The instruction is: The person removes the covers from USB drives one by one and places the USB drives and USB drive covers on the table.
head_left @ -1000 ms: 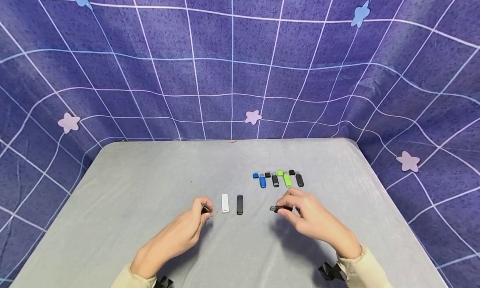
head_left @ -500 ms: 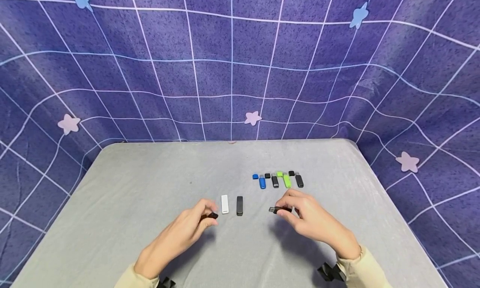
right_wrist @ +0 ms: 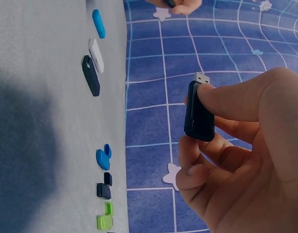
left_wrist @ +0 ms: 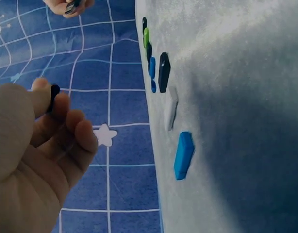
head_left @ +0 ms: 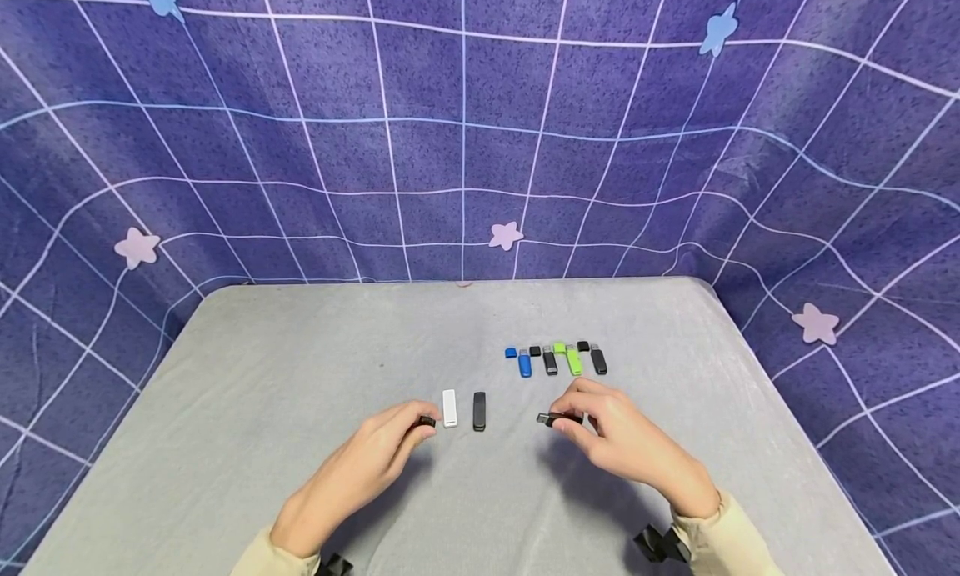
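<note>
My right hand (head_left: 630, 434) pinches a black USB flash drive (right_wrist: 200, 114) between thumb and fingers, its metal plug bare and pointing left in the head view. In my left hand (head_left: 375, 455), thumb and fingertips pinch a small black cap (left_wrist: 53, 98), mostly covered by the fingers. Both hands are raised above the table, apart from each other. Between them lie a white USB drive (head_left: 449, 408) and a black USB drive (head_left: 479, 411). A blue USB drive (left_wrist: 184, 155) lies beside the white one in the left wrist view; the left hand hides it in the head view.
Behind the right hand, uncapped drives lie in a row with caps beside them: a blue drive (head_left: 525, 363), a black drive (head_left: 551, 362), a green drive (head_left: 573, 360) and a dark drive (head_left: 598, 360). A grey cloth covers the table (head_left: 300, 334); a purple gridded curtain (head_left: 420, 159) surrounds it.
My left hand has shifted slightly right towards the white drive, and the cap has turned between its fingers. My right hand and its flash drive have hardly moved.
</note>
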Motion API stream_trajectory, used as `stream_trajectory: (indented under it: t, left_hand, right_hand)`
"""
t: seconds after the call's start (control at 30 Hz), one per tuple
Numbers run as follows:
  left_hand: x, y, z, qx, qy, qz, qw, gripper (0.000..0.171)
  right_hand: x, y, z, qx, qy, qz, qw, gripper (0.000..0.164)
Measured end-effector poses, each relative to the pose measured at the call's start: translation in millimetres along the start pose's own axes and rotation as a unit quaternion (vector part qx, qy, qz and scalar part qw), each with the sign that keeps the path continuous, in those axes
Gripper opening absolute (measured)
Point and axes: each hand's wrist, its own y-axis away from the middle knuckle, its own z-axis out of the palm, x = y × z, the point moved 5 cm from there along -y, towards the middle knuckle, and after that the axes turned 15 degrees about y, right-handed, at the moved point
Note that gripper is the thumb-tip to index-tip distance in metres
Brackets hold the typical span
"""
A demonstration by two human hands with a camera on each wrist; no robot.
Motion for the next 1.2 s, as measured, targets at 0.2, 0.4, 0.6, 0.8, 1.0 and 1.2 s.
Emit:
stream_trajectory:
  t: [0.2, 0.4, 0.6, 0.8, 1.0, 1.2]
  left_hand:
    - [-3.1, 1.6, 3.7, 0.003, 0.007, 0.014, 0.9999, 0.022]
    - [-2.9, 3.1, 4.3, -0.009, -0.001, 0.019, 0.9998, 0.021]
    - [-0.6, 1.2, 4.5, -0.002, -0.002, 0.016, 0.9999, 0.026]
    - [-1.9, -1.3, 6.4, -0.003, -0.012, 0.043, 0.999, 0.022]
    - [-1.6, -2.6, 6.0, 0.001, -0.03, 0.045, 0.9986, 0.035]
    - [-1.5, -4.0, 6.2, 0.006, -0.016, 0.05, 0.9986, 0.034]
  right_hand:
    - [-1.0, -0.6, -1.5, -0.001, -0.005, 0.001, 1.0, 0.008]
    - [-0.4, -1.3, -1.4, -0.004, -0.006, 0.003, 1.0, 0.007]
    - [2.4, -2.5, 1.3, -0.008, -0.004, 0.015, 1.0, 0.007]
    - [2.2, -3.8, 2.0, -0.004, 0.01, 0.013, 1.0, 0.007]
    - [2.6, -4.8, 2.6, -0.004, 0.008, 0.012, 1.0, 0.008]
    - [3.5, -4.8, 3.6, -0.003, 0.011, 0.007, 1.0, 0.008]
